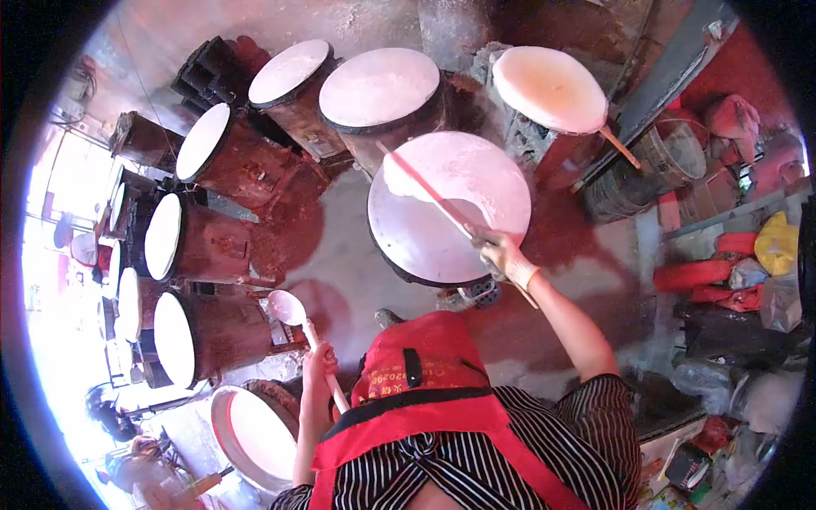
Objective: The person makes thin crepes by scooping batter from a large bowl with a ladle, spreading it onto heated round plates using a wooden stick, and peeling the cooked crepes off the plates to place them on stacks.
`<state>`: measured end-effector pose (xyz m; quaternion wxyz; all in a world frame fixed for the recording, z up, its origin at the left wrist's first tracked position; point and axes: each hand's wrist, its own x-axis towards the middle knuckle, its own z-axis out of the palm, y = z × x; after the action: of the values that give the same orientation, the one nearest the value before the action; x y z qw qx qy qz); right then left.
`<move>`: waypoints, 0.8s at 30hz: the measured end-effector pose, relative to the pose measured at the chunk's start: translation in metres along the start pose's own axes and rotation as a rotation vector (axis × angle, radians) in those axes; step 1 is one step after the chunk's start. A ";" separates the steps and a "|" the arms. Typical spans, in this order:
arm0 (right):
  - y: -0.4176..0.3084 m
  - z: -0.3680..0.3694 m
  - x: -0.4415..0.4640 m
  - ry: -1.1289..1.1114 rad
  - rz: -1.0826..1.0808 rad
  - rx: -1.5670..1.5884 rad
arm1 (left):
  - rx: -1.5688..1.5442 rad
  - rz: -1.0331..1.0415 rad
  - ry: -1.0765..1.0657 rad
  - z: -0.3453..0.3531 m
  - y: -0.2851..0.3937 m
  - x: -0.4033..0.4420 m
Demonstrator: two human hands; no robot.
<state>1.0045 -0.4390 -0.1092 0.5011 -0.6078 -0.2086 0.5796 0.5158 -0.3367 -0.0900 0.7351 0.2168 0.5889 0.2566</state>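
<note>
In my left hand [319, 364] is the handle of a ladle [286, 307], its pale round bowl held out beside a drum stove, fingers wrapped around the shaft. My right hand [503, 255] grips a long thin wooden stick [425, 189], which slants across the large round griddle [404, 234] in front of me. White batter [467, 166] covers the far and right part of that griddle, while grey metal shows on its left and near side. From this angle I cannot tell whether the stick touches the surface. The red apron [425, 361] on my body fills the bottom middle.
Several drum-shaped stoves with white round tops, such as one drum [229, 336], curve around my left and front. A large pot [225, 416] of white liquid stands at lower left. A wooden stick [620, 149] juts from the back-right griddle [548, 85]. Bags [775, 242] crowd the right side.
</note>
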 end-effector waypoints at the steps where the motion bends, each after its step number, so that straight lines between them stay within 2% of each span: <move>1: 0.004 -0.004 -0.012 -0.031 0.033 -0.009 | 0.075 0.016 0.033 0.002 -0.002 -0.006; 3: -0.017 -0.019 -0.040 -0.106 0.109 0.034 | 0.104 0.007 0.017 -0.012 -0.011 -0.010; 4: -0.009 -0.038 -0.030 -0.094 0.119 -0.117 | 0.129 -0.010 -0.008 -0.018 -0.014 -0.013; 5: -0.014 -0.041 -0.022 0.003 0.048 -0.136 | 0.231 0.012 0.037 -0.006 -0.009 -0.030; 6: -0.020 -0.043 -0.015 0.105 -0.024 -0.152 | 0.150 -0.029 0.086 -0.004 -0.009 -0.036; 8: -0.021 -0.035 0.019 0.232 -0.032 -0.001 | 0.103 -0.086 0.073 -0.013 -0.008 -0.035; 10: 0.027 -0.040 0.057 0.060 -0.123 0.092 | 0.111 -0.075 0.050 -0.006 -0.001 -0.040; 11: 0.009 -0.017 0.016 0.018 -0.076 -0.062 | 0.107 -0.065 0.024 -0.004 0.004 -0.041; 12: 0.040 -0.022 0.010 -0.035 -0.054 -0.098 | 0.146 -0.083 0.028 -0.006 0.009 -0.034; 13: 0.014 -0.005 -0.043 -0.077 0.008 -0.056 | 0.189 -0.050 0.011 -0.002 0.013 -0.031; 14: 0.006 0.008 -0.080 -0.007 0.104 -0.113 | 0.232 -0.018 -0.008 0.002 0.018 -0.028; 16: 0.044 0.004 -0.118 -0.033 0.098 0.074 | 0.261 -0.065 -0.096 -0.008 0.028 -0.002; 17: 0.057 0.008 -0.123 0.075 0.027 0.085 | 0.275 -0.112 -0.170 -0.010 0.035 0.009; 18: 0.078 0.016 -0.122 0.188 -0.043 0.100 | 0.329 -0.065 -0.191 -0.013 0.037 0.019; 19: 0.118 0.025 -0.097 0.402 -0.190 0.148 | 0.345 -0.087 -0.189 -0.006 0.044 0.022; 20: 0.072 0.063 -0.111 0.596 -0.230 0.236 | 0.362 -0.107 -0.189 -0.001 0.053 0.025; 22: 0.103 0.085 -0.077 0.659 -0.377 0.166 | 0.396 -0.182 -0.293 0.001 0.073 0.032; 23: 0.105 0.107 -0.088 0.561 -0.241 0.183 | 0.489 -0.102 -0.272 0.007 0.082 0.029; 24: 0.155 0.109 -0.079 0.389 -0.132 0.428 | 0.578 -0.020 -0.256 0.004 0.090 0.031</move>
<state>0.8350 -0.5283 -0.1827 0.6852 -0.5729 -0.0207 0.4493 0.5140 -0.2470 -0.0565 0.7137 0.4413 0.5423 0.0420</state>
